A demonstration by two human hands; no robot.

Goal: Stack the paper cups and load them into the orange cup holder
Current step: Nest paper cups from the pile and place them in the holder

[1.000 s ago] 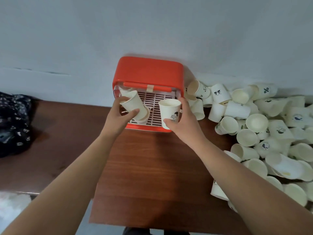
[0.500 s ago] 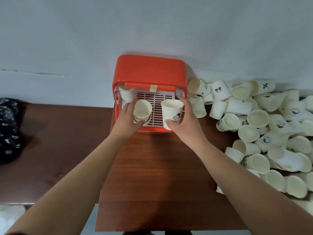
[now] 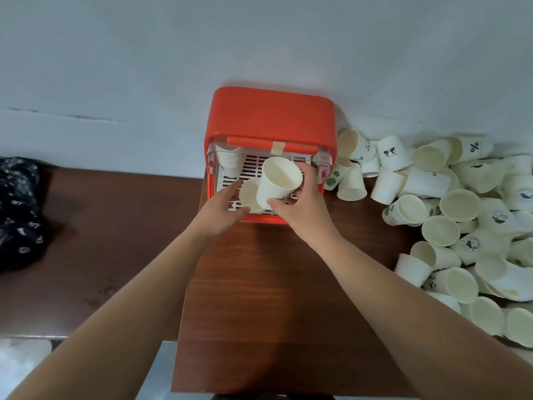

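The orange cup holder [image 3: 271, 119] stands against the wall with its front open over a white slotted tray. A stack of paper cups [image 3: 229, 160] sits in its left corner. My right hand [image 3: 300, 206] grips a white paper cup [image 3: 277, 183] in front of the tray, its mouth tilted up toward me. My left hand [image 3: 222, 209] holds a second cup [image 3: 249, 194], lying on its side right beside the first and partly hidden behind it.
A large heap of loose paper cups [image 3: 450, 215] covers the table's right side, up to the holder. The wooden table [image 3: 259, 298] lies in front of the holder. A dark patterned cloth [image 3: 17, 209] lies at far left.
My right hand moved its cup leftward and tilted it toward the cup in my left hand; the two cups now touch. The left hand's cup dropped lower over the tray.
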